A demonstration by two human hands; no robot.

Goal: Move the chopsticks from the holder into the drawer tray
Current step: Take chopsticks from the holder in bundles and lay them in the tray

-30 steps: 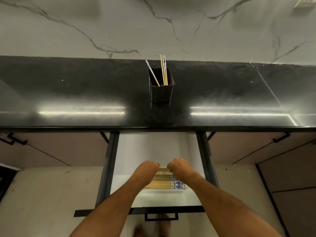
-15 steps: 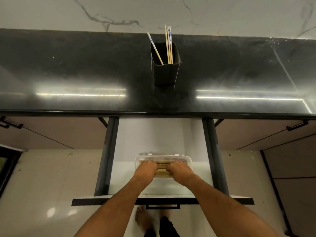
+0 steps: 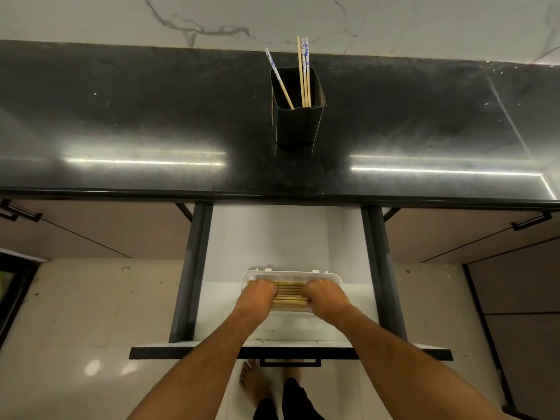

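**Both hands down in the drawer tray**

Left hand [image 3: 257,294] and right hand [image 3: 325,295] are pressing on a row of chopsticks [image 3: 290,295] lying flat in the clear tray [image 3: 291,273] inside the open drawer [image 3: 285,237]. Fingers are curling onto the sticks, but I can't tell if either grip is actually clamped. A few more chopsticks [image 3: 304,74] are standing in the black holder [image 3: 297,122], far back on the worktop [image 3: 121,116].

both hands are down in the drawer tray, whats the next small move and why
Probably lift the right hand off the tray and reach for the holder: four chopsticks stand there, while the bundle in the tray lies flat.
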